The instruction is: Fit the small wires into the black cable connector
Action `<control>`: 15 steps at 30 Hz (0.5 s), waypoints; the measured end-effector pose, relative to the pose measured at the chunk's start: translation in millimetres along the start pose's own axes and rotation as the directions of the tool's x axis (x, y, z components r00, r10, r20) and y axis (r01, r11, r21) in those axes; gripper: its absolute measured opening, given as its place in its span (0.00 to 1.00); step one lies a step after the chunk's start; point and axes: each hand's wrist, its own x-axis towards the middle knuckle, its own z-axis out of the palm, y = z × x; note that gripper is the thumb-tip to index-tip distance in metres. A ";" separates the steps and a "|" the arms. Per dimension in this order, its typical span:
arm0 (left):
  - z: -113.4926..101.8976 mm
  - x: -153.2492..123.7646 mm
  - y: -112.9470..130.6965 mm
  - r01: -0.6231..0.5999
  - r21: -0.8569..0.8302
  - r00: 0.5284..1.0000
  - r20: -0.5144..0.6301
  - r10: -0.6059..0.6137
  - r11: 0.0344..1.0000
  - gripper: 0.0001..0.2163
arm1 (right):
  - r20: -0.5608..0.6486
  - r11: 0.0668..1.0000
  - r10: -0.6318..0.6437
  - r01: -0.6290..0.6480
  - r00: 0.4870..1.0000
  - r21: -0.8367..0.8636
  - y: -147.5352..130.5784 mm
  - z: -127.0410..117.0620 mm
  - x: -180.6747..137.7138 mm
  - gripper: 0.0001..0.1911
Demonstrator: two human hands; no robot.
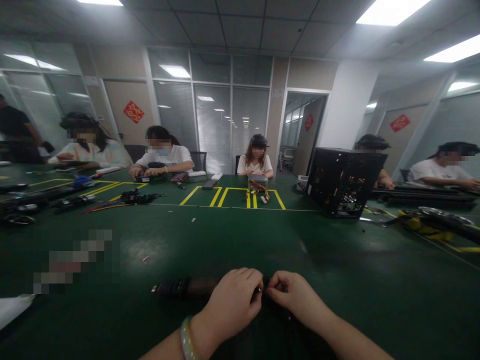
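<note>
A dark, long cylindrical object point(180, 289) with a metallic tip at its left end lies on the green table in front of me. My left hand point(236, 297) is closed over its right part, thumb and fingers pinched together. A tiny shiny bit shows at those fingertips, too small to name. Close by on the right, my right hand point(294, 297) is curled, thumb and index pressed together at the dark thing's right end. Both sets of fingertips almost meet. What each pinch holds is hidden. A bangle point(187, 340) circles my left wrist.
A black computer case point(345, 182) stands at the back right. Bundles of cables point(127, 198) lie at the left. Yellow tape point(213, 197) marks the far table. Across it, several people sit at work, one behind a metal box with wires point(258, 184).
</note>
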 end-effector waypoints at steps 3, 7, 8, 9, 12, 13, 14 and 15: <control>-0.6 0.2 0.5 0.001 0.007 1.000 0.008 -0.001 1.000 0.06 | -0.004 1.000 -0.003 0.003 1.000 0.000 2.7 0.5 1.5 0.06; -1.1 0.6 0.9 0.009 0.015 1.000 0.022 -0.010 1.000 0.06 | 0.003 1.000 -0.002 0.002 1.000 0.021 3.7 0.7 2.4 0.05; -1.0 0.8 0.6 0.010 0.019 0.999 0.031 -0.010 1.000 0.05 | 0.005 1.000 -0.005 0.005 1.000 0.021 3.2 0.6 2.2 0.05; -0.7 1.0 0.1 0.009 0.025 0.999 0.041 -0.010 1.000 0.05 | 0.003 1.000 -0.010 0.010 1.000 0.019 2.5 0.5 1.8 0.05; 0.7 1.8 -1.4 0.015 0.042 0.998 0.062 -0.018 0.999 0.05 | 0.000 1.000 -0.018 0.018 1.000 0.002 0.0 0.2 0.7 0.06; 1.0 2.1 -1.7 0.020 0.046 0.998 0.064 -0.022 0.999 0.05 | 0.001 1.000 -0.018 0.018 1.000 -0.006 -0.7 0.2 0.5 0.06; 1.2 2.2 -1.9 0.024 0.051 0.998 0.063 -0.028 0.998 0.05 | 0.000 1.000 -0.017 0.017 1.000 -0.013 -1.2 0.2 0.5 0.06; 1.2 2.2 -2.0 0.027 0.055 0.998 0.061 -0.030 0.998 0.05 | -0.002 1.000 -0.016 0.016 1.000 -0.019 -1.5 0.3 0.5 0.05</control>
